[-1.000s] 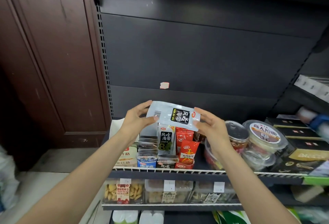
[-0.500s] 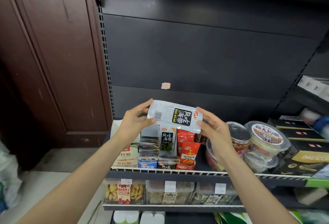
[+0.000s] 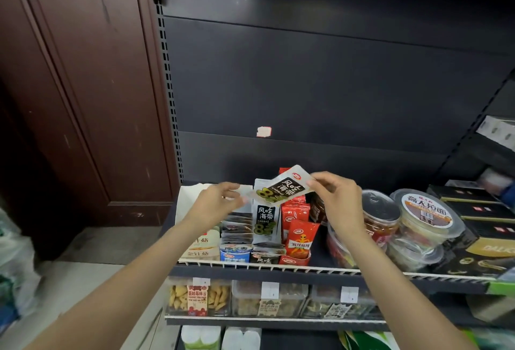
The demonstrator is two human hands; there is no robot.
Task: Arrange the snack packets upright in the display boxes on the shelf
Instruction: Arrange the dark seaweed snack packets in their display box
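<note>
We have turned the white kelp packet (image 3: 281, 188) since a moment ago; it lay flat across, now it tilts with its top toward the right, above the kelp display box (image 3: 264, 253) on the shelf (image 3: 278, 269); our right hand (image 3: 338, 196) pinches its top corner, our left hand (image 3: 216, 205) holds the lower end; so it is nearly upright for inserting; we read 风吃海带 and a green 8
</note>
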